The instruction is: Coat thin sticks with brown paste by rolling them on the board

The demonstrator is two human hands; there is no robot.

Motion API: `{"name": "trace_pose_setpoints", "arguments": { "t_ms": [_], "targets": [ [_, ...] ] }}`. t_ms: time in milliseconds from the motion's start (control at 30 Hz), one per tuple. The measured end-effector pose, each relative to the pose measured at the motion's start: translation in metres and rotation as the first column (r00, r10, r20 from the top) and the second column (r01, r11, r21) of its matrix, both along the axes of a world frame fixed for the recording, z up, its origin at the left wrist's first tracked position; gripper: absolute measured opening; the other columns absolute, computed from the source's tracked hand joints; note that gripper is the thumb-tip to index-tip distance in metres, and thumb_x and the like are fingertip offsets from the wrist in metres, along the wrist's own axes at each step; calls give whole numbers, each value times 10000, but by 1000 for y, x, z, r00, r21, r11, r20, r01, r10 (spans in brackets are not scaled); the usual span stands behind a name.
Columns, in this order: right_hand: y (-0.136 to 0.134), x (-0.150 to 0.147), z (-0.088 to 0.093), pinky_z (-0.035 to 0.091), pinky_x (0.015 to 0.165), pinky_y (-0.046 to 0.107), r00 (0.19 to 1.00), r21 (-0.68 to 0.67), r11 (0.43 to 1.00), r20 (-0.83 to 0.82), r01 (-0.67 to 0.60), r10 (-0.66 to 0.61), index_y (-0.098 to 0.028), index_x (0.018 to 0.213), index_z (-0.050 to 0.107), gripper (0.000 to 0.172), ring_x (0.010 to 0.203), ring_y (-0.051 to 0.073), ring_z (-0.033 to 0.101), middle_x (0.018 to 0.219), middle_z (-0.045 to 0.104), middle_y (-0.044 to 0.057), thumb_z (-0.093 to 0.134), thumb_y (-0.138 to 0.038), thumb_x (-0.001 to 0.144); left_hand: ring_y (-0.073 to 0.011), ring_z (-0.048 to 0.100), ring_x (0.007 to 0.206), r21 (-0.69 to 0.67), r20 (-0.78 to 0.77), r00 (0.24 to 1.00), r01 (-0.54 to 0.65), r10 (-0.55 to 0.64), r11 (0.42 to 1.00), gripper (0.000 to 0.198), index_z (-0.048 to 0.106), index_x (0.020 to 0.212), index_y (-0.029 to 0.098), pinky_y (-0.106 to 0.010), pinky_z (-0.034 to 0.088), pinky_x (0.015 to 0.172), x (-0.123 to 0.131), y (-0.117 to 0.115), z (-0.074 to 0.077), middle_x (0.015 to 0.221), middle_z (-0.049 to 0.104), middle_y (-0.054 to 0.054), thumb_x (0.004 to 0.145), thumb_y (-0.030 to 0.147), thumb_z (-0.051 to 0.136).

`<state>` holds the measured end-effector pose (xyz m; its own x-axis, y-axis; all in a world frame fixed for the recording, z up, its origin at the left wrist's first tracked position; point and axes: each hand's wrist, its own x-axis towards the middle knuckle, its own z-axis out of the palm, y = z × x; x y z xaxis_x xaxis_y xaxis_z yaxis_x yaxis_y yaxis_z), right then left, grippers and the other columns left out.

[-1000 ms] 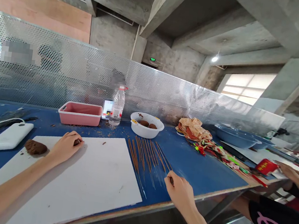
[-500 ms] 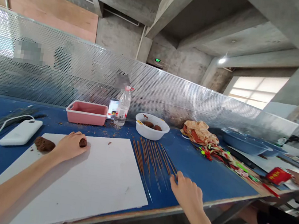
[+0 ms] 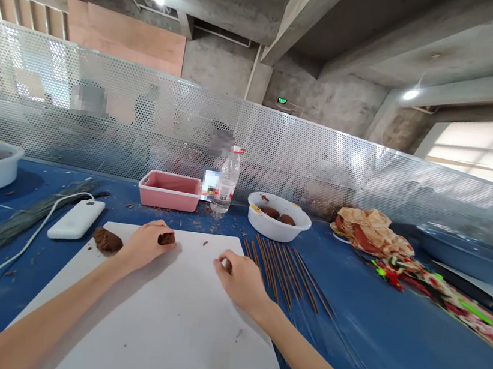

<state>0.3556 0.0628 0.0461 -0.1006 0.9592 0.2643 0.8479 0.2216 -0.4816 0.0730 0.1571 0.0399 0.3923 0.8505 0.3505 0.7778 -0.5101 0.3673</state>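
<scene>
Left hand (image 3: 145,245): brown lump (image 3: 107,240) at 9 o'clock, power bank (image 3: 76,219) beyond. Right hand (image 3: 238,281): coated sticks (image 3: 288,281) at 3 o'clock, bowl (image 3: 276,217) at 1. White board (image 3: 152,311) passable between hands.

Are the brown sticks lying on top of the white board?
No, the brown sticks lie on the blue table to the right of the white board.

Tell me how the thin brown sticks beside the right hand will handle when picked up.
The thin brown sticks look slender and lie loose, so they will probably flex and could snap if forced. Being round, they may roll when pushed. Their brown coating might shed when gripped, since brown crumbs lie nearby.
</scene>
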Motion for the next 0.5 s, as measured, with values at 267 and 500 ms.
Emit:
{"name": "trace_pose_setpoints", "arguments": {
  "t_ms": [267,500],
  "targets": [
    [56,-66,-18,408,728,288,972,-35,977,-119,-209,204,-251,1166,731,269,853,206,711,913,804,9,659,-475,1035,-287,733,1013,37,29,999,42,-43,998,227,794,1015,239,-399,557,918,12,-9,-8,1097,798,-78,860,200,632],
    [49,-51,-22,294,628,300,965,-38,968,-97,-249,245,-225,830,649,245,740,179,673,864,794,24,619,-363,1031,-279,769,953,95,35,993,107,-111,990,502,742,1229,277,-387,606,847,32,-23,-16,1032,828,-38,769,111,630]
  ]
}}
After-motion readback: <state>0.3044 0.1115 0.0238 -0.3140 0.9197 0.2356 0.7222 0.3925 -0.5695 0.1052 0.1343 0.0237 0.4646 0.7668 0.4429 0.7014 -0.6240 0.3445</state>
